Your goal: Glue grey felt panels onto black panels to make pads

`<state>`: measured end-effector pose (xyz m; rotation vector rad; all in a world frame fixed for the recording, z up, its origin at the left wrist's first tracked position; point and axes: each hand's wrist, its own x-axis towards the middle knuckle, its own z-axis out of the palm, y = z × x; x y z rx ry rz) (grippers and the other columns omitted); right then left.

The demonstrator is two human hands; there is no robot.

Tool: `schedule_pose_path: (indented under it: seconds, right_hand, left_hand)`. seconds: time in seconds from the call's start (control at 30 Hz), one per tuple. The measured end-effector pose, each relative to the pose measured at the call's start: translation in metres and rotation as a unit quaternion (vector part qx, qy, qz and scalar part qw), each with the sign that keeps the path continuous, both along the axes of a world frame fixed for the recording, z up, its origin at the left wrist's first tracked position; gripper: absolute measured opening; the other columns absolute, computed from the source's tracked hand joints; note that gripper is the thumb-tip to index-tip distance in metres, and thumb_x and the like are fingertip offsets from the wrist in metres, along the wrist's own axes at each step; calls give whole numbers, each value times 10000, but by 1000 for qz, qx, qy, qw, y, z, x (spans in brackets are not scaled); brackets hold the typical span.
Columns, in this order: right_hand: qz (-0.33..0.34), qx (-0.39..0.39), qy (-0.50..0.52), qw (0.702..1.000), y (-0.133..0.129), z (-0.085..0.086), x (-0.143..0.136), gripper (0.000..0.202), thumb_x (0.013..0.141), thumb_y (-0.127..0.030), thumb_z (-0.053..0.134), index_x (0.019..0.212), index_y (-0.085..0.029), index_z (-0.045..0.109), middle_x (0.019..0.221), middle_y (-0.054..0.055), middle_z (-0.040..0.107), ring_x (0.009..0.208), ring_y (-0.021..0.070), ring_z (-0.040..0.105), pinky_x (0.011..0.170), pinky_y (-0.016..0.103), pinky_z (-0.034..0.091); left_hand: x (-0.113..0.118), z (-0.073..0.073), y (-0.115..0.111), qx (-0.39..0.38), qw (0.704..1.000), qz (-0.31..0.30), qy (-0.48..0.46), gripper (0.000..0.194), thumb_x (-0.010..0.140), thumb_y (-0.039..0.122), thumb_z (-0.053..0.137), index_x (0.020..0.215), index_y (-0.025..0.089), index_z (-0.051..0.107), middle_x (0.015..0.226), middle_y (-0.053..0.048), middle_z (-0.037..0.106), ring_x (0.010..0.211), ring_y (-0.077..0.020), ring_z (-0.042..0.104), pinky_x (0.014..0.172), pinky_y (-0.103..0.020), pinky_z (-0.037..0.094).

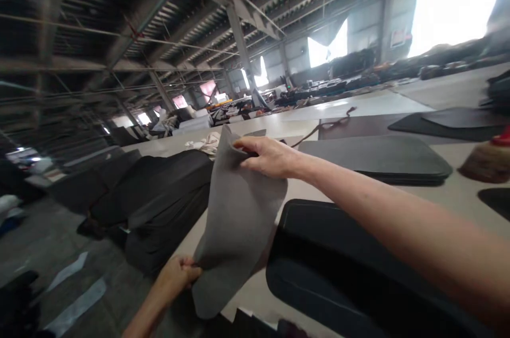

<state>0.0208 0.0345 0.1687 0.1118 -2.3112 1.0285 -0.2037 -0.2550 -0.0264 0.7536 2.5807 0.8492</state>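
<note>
Right forearm fills lower right of frame, nearest the lens, running up-left to the right hand [268,156].

Left to right:
- Far left: blurred floor with pale painted marks; dark stacked material [159,205] at the table's left edge.
- Lower centre-left: left hand [179,272], closed in a pinch on the bottom edge of the grey sheet [239,221].
- Centre: sheet hangs upright between both hands, above the table [303,192] edge, slightly bowed, top corner folded over.
- Centre, above: right hand closed on the sheet's upper edge, thumb under, fingers on top.
- Lower centre-right: black moulded panel [342,253] lying on the table just beside the sheet.
- Right: flat dark mats [382,160] farther back; brush [488,160] with red top at right edge.

Judgement on handling: sheet looks limp and felt-like, so it will sag if either pinch slackens. Keep both grips at opposite edges and hold light tension to flatten the bow. Unfold the top corner before laying it anywhere. Watch the lower edge against the table lip, where it could snag or crease.
</note>
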Motion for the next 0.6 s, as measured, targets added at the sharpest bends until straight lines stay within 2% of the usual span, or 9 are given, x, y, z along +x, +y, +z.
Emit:
schedule_pose_path:
  seconds: [0.1, 0.2, 0.3, 0.47, 0.6]
  right_hand:
    - [-54, -20, -43, 997, 11, -9, 16, 259, 818, -51, 685, 1057, -148, 707, 1028, 8, 717, 993, 207, 648, 898, 288, 483]
    - [-92, -78, -81, 989, 26, -23, 35, 192, 821, -87, 699, 1001, -154, 704, 928, 3, 722, 845, 183, 666, 741, 246, 498]
    - [-132, -136, -121, 974, 35, -33, 49, 129, 812, -130, 724, 933, -149, 683, 838, 18, 718, 725, 184, 667, 614, 238, 482]
    - [-157, -178, -160, 958, 34, -40, 60, 46, 838, -165, 678, 878, -142, 679, 822, 46, 720, 700, 191, 674, 570, 240, 484]
    - [-174, -153, -148, 961, 37, -44, 57, 111, 881, -240, 621, 822, -168, 681, 745, 29, 691, 650, 186, 646, 547, 249, 458]
  left_hand:
    - [-2, -3, -3, -26, 1000, 0, 10, 379, 522, 595, 584, 490, 235, 470, 451, 1, 494, 486, -177, 461, 527, -293, 299]
    - [-4, -3, -9, -45, 999, -1, 28, 500, 532, 715, 586, 463, 244, 432, 444, 7, 449, 496, -174, 432, 542, -297, 284]
    - [-6, -1, -14, -51, 998, -2, 44, 547, 528, 754, 600, 463, 253, 388, 437, 20, 402, 498, -168, 405, 550, -296, 252]
    - [0, -2, -12, -27, 999, -1, 31, 539, 517, 758, 601, 528, 243, 445, 482, 24, 451, 518, -176, 446, 543, -286, 276]
    - [9, 0, -5, -1, 1000, -10, 19, 552, 479, 754, 630, 487, 245, 416, 460, 28, 434, 494, -163, 424, 518, -283, 271]
